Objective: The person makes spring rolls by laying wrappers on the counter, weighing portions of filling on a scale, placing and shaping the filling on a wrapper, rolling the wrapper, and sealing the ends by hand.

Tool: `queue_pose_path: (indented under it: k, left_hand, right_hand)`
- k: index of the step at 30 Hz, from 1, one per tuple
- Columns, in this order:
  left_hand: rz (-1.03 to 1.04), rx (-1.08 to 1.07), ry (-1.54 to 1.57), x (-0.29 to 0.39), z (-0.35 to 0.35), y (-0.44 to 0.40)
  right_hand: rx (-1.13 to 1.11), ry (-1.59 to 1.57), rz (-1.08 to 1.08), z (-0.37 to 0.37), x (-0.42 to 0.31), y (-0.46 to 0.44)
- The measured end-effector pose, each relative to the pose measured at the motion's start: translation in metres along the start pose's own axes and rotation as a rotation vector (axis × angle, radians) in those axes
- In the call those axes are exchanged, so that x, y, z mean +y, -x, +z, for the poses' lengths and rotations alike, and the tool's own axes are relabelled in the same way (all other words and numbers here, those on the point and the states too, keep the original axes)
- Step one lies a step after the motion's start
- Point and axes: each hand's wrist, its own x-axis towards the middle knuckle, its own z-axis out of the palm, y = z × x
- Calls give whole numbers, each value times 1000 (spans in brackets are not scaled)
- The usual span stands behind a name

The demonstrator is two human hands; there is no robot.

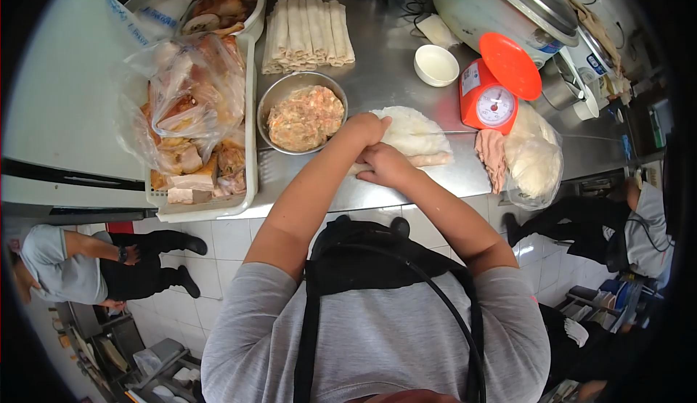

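A thin white wrapper sheet lies on the steel table, with a line of filling along its near edge. My left hand reaches over the sheet's left end, its fingers curled at the edge. Just below it, my right hand is closed on the near left part of the wrapper, close to the filling. What the fingertips pinch is partly hidden. Left of my hands sits a metal bowl of pinkish filling. Behind the bowl, finished white rolls are stacked.
A white tray of bagged meat stands left. To the right are a red scale, a small white bowl, a pink cloth and bagged wrappers. A large pot stands behind. People are at both sides.
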Motion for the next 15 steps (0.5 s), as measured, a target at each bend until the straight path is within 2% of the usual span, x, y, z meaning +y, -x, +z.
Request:
queue_pose_path:
  k: [4,7,10,13,15]
  left_hand:
    - [-18,-28,42,0,-1,-2]
    - [-31,-26,92,2,-6,4]
    - [-53,-17,102,0,-1,-2]
    - [-116,-57,133,3,-4,-1]
    - [-59,-46,74,2,-4,2]
  right_hand:
    - [-34,-6,25,-12,-12,-1]
    - [98,-54,-48,6,-18,-9]
    - [117,1,36,21,-18,-7]
    - [146,-20,-92,13,-15,1]
    - [93,24,39,-10,-14,8]
